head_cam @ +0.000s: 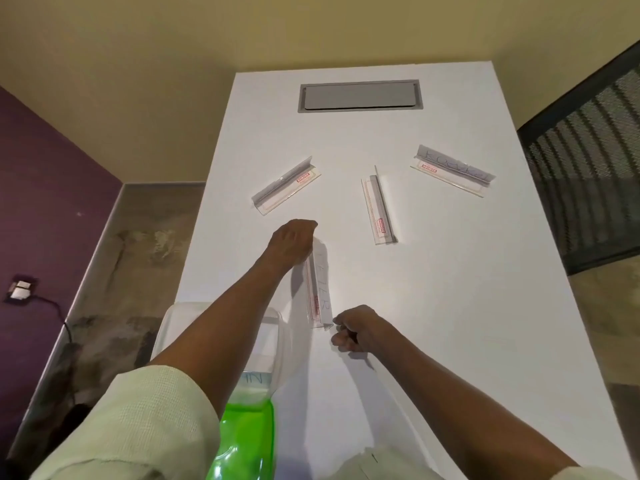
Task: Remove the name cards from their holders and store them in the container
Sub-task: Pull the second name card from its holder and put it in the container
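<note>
A: Where is the nearest holder (317, 289) lying?
B: On the white worktop (450, 306), just beside the clear container (277, 341); its name card (325, 282) is sitting inside.
A: Hands?
B: Left hand (292, 242) is gripping the holder's far end. Right hand (356, 329) is pinching the card's near corner, fingers curled narrow.
</note>
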The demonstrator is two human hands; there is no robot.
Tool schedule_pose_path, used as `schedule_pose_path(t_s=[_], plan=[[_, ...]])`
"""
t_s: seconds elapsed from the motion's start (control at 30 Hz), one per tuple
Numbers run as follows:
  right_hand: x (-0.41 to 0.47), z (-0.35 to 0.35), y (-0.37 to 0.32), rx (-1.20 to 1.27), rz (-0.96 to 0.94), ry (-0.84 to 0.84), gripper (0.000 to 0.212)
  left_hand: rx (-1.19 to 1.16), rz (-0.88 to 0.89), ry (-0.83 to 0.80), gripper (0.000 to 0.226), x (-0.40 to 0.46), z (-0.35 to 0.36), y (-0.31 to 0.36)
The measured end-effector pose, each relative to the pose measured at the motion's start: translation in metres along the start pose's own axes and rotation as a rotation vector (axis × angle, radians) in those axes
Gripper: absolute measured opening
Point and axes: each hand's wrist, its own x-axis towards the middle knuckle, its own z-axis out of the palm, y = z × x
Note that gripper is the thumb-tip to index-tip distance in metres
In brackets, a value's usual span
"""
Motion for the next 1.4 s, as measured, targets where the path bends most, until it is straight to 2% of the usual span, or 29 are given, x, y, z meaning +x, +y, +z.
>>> schedule_pose_path(t_s=[0.1,0.23,0.33,0.63,0.77,0.9,1.17,1.23,1.33,1.4], plan=[[0.004,0.0,-0.001,0.17,0.045,-0.08,0.017,-0.004,0.001,0.019,0.026,0.011,0.009,0.003],[0.012,-0.002,-0.005,0.231,0.085,-0.154,0.014,-0.039,-0.056,-0.052,0.01,0.024,0.017,0.004],[0.02,-0.003,-0.007,0.239,0.1,-0.155,0.014,-0.052,-0.093,-0.08,0.016,0.031,0.026,0.002],[0.026,0.003,-0.013,0.236,0.14,-0.155,0.011,-0.13,-0.186,-0.16,0.01,0.038,0.034,-0.003],[0.025,0.002,-0.014,0.203,0.126,-0.162,0.014,-0.129,-0.203,-0.088,0.017,0.034,0.03,-0.002],[0.017,-0.005,-0.02,0.17,0.098,-0.136,0.006,-0.057,-0.195,-0.008,0.022,0.034,0.017,-0.001],[-0.008,-0.032,-0.029,0.105,-0.002,-0.044,0.013,-0.015,-0.155,0.098,0.019,0.023,-0.015,0.005],[-0.014,-0.038,-0.029,0.092,-0.003,-0.006,0.01,-0.04,-0.174,0.108,0.021,0.02,-0.024,0.01],[-0.023,-0.047,-0.025,0.072,-0.026,0.068,0.027,-0.14,-0.21,0.135,0.023,0.015,-0.035,0.02],[-0.03,-0.055,-0.022,0.063,-0.057,0.124,0.028,-0.208,-0.209,0.158,0.025,0.009,-0.038,0.024]])
